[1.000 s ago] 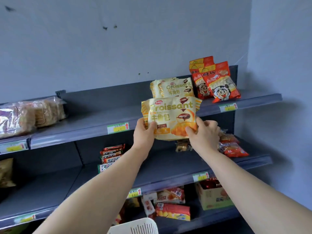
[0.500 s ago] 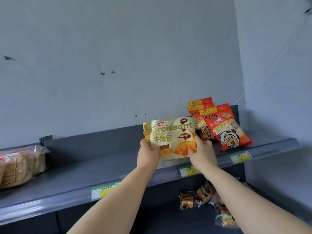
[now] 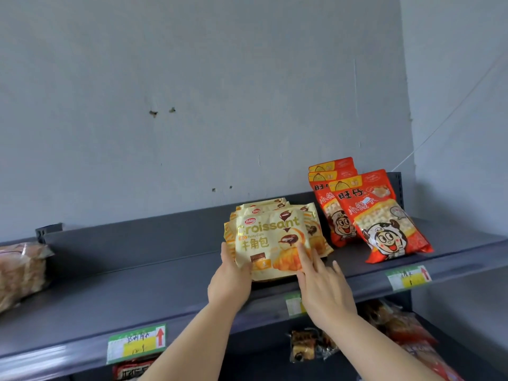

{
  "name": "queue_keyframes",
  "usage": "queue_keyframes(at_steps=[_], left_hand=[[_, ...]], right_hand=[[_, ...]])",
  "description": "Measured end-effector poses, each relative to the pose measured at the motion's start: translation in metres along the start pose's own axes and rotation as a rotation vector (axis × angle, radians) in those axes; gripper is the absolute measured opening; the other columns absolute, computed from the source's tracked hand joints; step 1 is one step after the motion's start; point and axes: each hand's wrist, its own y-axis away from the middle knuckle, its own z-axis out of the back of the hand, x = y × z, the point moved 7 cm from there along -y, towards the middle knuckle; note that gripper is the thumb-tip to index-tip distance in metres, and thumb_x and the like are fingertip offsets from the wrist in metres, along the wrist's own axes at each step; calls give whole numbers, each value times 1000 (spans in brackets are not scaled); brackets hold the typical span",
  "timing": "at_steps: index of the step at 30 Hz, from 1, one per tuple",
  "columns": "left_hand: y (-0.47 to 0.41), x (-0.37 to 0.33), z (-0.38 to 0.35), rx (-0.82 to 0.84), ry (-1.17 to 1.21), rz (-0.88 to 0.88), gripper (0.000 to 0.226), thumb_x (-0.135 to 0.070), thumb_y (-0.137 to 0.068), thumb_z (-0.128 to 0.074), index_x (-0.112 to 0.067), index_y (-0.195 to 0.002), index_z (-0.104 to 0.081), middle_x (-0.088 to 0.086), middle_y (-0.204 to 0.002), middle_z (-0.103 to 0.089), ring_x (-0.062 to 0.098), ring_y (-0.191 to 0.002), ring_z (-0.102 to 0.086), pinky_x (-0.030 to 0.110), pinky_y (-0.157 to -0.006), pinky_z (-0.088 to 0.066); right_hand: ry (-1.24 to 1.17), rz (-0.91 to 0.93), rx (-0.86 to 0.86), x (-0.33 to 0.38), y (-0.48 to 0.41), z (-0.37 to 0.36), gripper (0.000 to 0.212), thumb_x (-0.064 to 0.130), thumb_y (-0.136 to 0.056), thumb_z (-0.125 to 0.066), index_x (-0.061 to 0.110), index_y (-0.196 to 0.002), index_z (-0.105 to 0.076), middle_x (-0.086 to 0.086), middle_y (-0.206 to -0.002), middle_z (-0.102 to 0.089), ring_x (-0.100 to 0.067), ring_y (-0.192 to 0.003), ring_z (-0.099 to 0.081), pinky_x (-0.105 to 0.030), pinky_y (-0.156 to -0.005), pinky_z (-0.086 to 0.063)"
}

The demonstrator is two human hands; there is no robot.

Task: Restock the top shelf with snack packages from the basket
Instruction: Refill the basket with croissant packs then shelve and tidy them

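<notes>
A yellow croissant package (image 3: 268,240) stands on the grey top shelf (image 3: 154,287), leaning back against other croissant packages (image 3: 264,206) behind it. My left hand (image 3: 229,281) grips its lower left edge. My right hand (image 3: 321,284) has its fingers spread, with the fingertips touching the package's lower right front. The basket is out of view.
Red snack bags (image 3: 382,215) stand on the top shelf to the right of the croissants. A clear bag of biscuits (image 3: 22,273) lies at the far left. Price tags (image 3: 136,343) line the shelf edge. More packaged snacks (image 3: 308,345) sit on the shelf below.
Both hands carried the croissant package up and back onto the top shelf, in front of the other croissant packs. My right hand has loosened from a grip to spread fingers. The view tilted upward.
</notes>
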Motion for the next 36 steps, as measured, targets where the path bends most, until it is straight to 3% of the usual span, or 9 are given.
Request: queue_keyframes(at_steps=[2, 5, 8, 12, 18, 24, 28, 36], left_hand=[[3, 0, 0, -18, 7, -5, 78, -47, -101, -40, -23, -157, 8, 1, -134, -57, 26, -113, -58, 36, -83, -47], [8, -1, 5, -56, 87, -41, 89, -49, -96, -51, -23, -156, 9, -2, -157, -34, 25, -134, -47, 41, -96, -46], [19, -3, 12, -101, 126, -143, 87, -44, -97, -54, -27, -157, 6, -6, -164, -14, 20, -146, -27, 43, -109, -37], [42, 5, 17, -141, 124, -235, 77, -27, -100, -52, -28, -157, 0, -8, -165, -6, 12, -150, -12, 33, -114, -29], [76, 25, 25, -87, -4, -335, 65, -10, -99, -45, -29, -156, -18, -6, -163, -13, 13, -150, -11, 36, -119, -27], [115, 52, 34, 12, -433, -417, 62, -23, -102, -45, -28, -156, -15, 0, -165, -10, 24, -152, -2, 43, -123, -13], [139, 92, 39, 111, -491, -315, 69, -30, -101, -46, -28, -157, -5, -1, -165, -10, 26, -152, -2, 49, -122, -13], [206, 192, 58, 227, -547, -24, 71, -41, -100, -46, -30, -157, -7, -6, -164, -16, 29, -150, -7, 52, -118, -18]], right_hand=[[-9, 3, -15, -1, 1, -1, 62, 40, -104, -16, 24, -153, 19, -8, -161, -16, -22, -137, -39, -41, -120, -14], [-70, -16, -18, -4, 5, -3, 61, 43, -103, -14, 25, -154, 15, -10, -162, -10, -23, -147, -19, -40, -121, -7], [-126, -29, 14, -7, 8, -5, 63, 45, -103, -18, 25, -154, 12, -9, -163, 7, -21, -150, 2, -38, -121, 0], [-105, -48, 57, 1, 22, -2, 64, 46, -103, -20, 25, -153, 14, -6, -161, 17, -20, -149, 15, -43, -122, -1], [-58, -18, 128, 33, 66, 6, 63, 44, -104, -24, 26, -155, 8, -5, -162, 16, -22, -149, 16, -43, -121, 2], [-26, -10, 242, 62, 118, 0, 66, 45, -103, -29, 24, -155, 5, -3, -162, 14, -22, -148, 17, -46, -121, 0], [-22, 38, 301, 82, 150, -6, 66, 43, -103, -31, 23, -156, 1, -4, -163, 9, -23, -149, 14, -47, -121, -1], [-59, 170, 447, 126, 224, -23, 64, 44, -103, -30, 22, -156, -3, -4, -163, 5, -23, -150, 10, -47, -121, -5]])
